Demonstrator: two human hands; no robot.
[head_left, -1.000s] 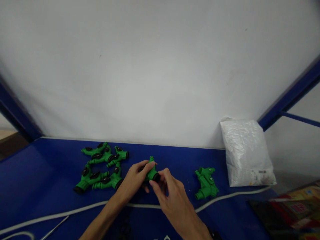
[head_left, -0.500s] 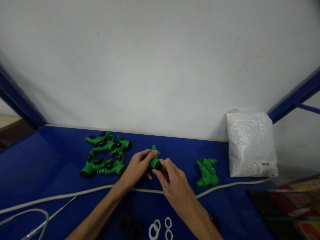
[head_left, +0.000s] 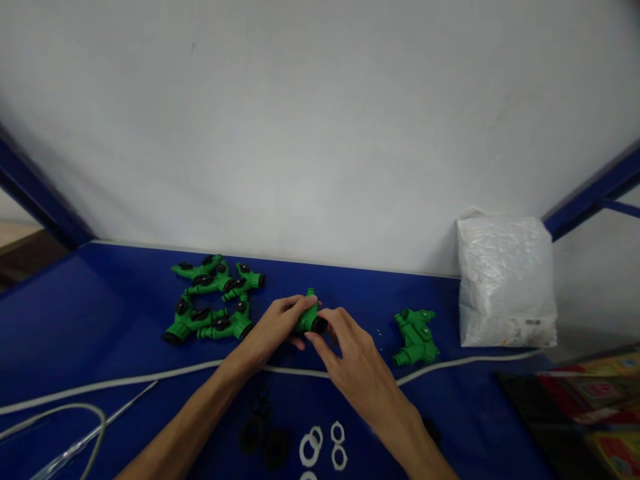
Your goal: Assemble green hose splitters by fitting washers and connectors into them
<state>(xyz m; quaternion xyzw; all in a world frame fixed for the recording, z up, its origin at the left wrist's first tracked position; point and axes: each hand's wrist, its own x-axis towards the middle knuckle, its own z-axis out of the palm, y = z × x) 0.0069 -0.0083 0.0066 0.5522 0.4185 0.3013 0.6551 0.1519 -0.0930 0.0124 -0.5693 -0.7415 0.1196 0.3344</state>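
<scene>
My left hand is closed around the body of a green Y-shaped hose splitter. One narrow outlet points up past the thumb, and the black collar faces right. At that collar my right hand has its thumb and forefinger on either side; the contact is partly hidden. Left of my hands lie several similar hose splitters with black valve knobs. To the right, green splitter bodies without black parts sit close together. White flat rings and dark rings lie nearer to me.
A white cable runs across the blue table, passing under my arms. A white plastic-wrapped package stands at the back right against the wall. Colourful packets lie at the right edge, and clear tubing at the front left.
The fingers of my right hand have shifted around the black collar, with thumb and forefinger a little further apart. My left hand still holds the splitter. The view has shifted slightly.
</scene>
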